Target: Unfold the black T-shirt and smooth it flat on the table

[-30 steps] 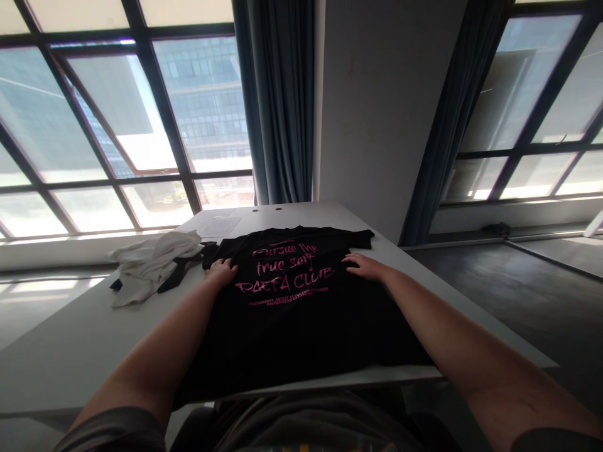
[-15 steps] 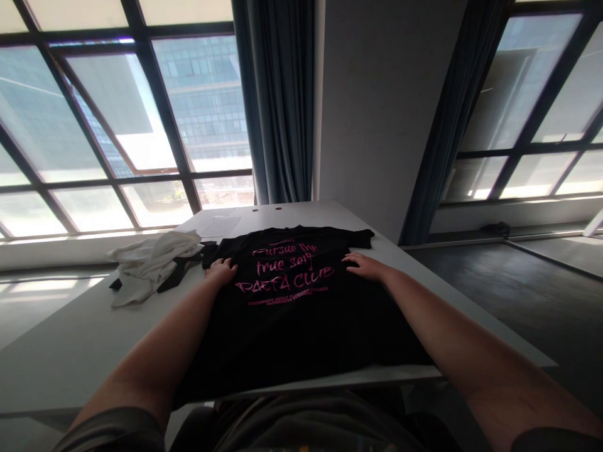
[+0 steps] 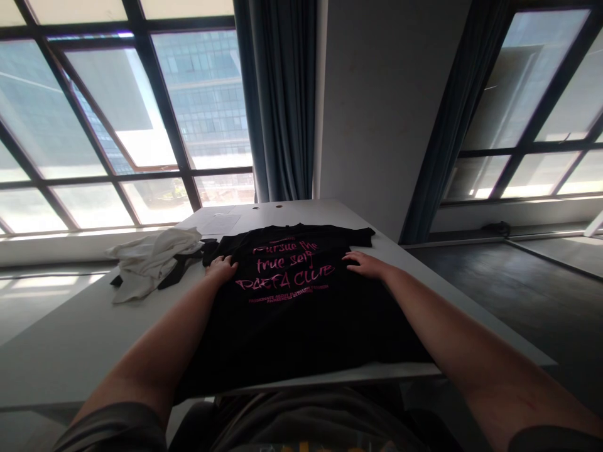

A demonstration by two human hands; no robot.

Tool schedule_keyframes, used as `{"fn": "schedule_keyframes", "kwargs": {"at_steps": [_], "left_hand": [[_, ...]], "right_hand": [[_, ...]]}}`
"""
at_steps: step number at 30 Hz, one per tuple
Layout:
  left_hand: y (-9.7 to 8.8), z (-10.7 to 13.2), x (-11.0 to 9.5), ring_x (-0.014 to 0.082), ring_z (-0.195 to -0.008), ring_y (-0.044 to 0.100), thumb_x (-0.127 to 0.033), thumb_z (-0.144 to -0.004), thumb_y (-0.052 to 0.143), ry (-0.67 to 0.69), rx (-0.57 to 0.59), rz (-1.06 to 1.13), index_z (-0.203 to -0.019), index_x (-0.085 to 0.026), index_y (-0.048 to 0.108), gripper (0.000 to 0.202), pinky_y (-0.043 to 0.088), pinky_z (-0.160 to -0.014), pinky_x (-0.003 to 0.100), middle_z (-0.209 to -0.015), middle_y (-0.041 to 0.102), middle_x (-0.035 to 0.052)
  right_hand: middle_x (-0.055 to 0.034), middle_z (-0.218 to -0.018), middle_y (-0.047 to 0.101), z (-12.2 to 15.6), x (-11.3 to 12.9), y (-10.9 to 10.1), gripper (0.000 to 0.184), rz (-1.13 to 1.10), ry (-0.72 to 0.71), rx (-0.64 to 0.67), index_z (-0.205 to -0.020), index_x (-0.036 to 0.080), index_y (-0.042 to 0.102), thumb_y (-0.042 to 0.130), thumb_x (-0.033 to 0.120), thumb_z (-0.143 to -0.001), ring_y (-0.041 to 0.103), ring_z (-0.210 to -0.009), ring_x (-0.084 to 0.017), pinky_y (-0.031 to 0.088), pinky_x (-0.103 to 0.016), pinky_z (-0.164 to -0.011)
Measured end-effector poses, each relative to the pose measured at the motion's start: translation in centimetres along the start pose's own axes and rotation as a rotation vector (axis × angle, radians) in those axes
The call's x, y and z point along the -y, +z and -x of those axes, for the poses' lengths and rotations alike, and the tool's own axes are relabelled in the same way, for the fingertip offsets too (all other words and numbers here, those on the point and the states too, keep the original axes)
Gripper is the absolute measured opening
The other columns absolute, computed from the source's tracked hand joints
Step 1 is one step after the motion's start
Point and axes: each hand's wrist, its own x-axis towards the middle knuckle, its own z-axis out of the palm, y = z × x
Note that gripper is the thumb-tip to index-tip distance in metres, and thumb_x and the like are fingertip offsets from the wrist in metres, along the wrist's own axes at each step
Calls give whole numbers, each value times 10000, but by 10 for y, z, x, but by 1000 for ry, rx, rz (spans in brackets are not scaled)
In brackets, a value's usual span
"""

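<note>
A black T-shirt [image 3: 292, 320] with pink lettering lies spread flat on a white table [image 3: 70, 351], its hem hanging over the near edge. My left hand [image 3: 220, 268] rests on the shirt's left side near the sleeve, fingers curled down onto the cloth. My right hand [image 3: 362, 263] lies flat on the shirt's right side, fingers stretched out and pointing left. Both forearms reach across the shirt from the near edge.
A crumpled white garment [image 3: 151, 260] with a dark piece beneath it lies on the table to the left. A sheet of paper [image 3: 221, 223] lies at the far end. Windows, curtains and a pillar stand behind; dark floor lies to the right.
Both hands stay where they were on the shirt. Only the view has shifted slightly.
</note>
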Motion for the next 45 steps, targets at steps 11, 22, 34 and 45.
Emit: {"fn": "schedule_keyframes", "kwargs": {"at_steps": [11, 22, 34, 45], "left_hand": [[4, -4, 3, 378, -1522, 330, -621, -967, 347, 9, -10, 0, -1582, -236, 429, 731, 353, -1200, 564, -1662, 349, 159], [6, -6, 4, 382, -1510, 349, -621, -963, 355, 8, -19, 2, -1572, -249, 442, 719, 354, -1196, 575, -1658, 358, 153], [3, -3, 2, 385, -1509, 350, -614, -967, 365, 6, -13, 2, -1574, -242, 441, 716, 356, -1196, 574, -1659, 356, 154], [5, -6, 4, 382, -1516, 335, -631, -965, 348, 13, -6, 5, -1582, -242, 422, 733, 350, -1199, 577, -1662, 348, 157]], "right_hand": [[-96, -1582, 478, 0, -1, 1, 537, -4, 4, 4, -1409, 244, 647, 615, 457, -918, 379, -1504, -331, 283, -489, -1267], [-87, -1569, 495, -2, -2, 3, 529, -3, 1, -9, -1394, 256, 657, 629, 461, -907, 412, -1485, -316, 289, -478, -1268], [-80, -1561, 505, 1, 1, 0, 532, -18, 0, -2, -1397, 268, 654, 619, 463, -903, 406, -1486, -328, 281, -501, -1267], [-94, -1563, 500, 2, 6, -1, 521, -7, 12, -5, -1393, 249, 661, 617, 438, -910, 412, -1479, -338, 293, -496, -1262]]}}
